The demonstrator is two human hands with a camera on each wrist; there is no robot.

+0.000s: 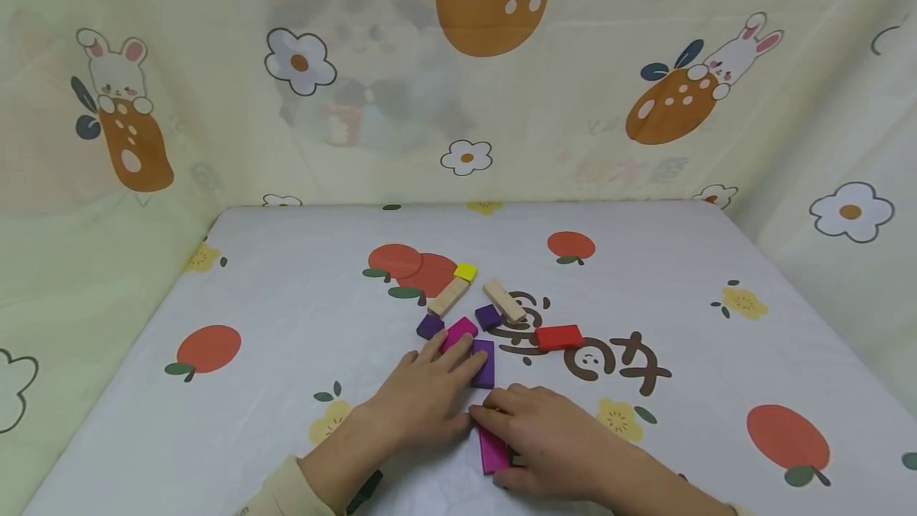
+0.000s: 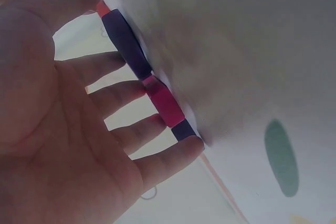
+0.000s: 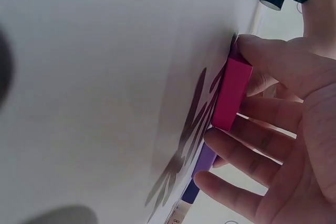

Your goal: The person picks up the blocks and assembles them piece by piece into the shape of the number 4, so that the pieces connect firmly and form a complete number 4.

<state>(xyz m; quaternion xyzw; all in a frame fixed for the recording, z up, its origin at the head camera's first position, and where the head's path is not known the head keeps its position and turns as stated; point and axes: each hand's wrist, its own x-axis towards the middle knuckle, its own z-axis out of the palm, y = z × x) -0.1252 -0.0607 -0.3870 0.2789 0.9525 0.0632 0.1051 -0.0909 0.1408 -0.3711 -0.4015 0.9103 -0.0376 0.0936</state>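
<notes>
Wooden blocks lie in a figure on the table. My left hand [image 1: 423, 392] is spread, its fairly straight fingertips touching the pink block [image 1: 460, 331] and the purple block [image 1: 484, 365]. In the left wrist view, its little finger [image 2: 178, 156] reaches a dark purple piece. Nearer to me, my right hand [image 1: 552, 436] holds a magenta block [image 1: 493, 454] on the table, thumb at the near end and fingers toward the far end. In the right wrist view that magenta block [image 3: 232, 93] lies close to the purple one [image 3: 206, 157].
Beyond the hands lie two small dark purple blocks [image 1: 489, 317], two plain wood blocks [image 1: 504, 301] and a yellow block [image 1: 466, 272]. A red block [image 1: 559, 338] lies to the right. A patterned cloth [image 1: 215, 428] covers the table; fabric walls [image 1: 372, 173] enclose it.
</notes>
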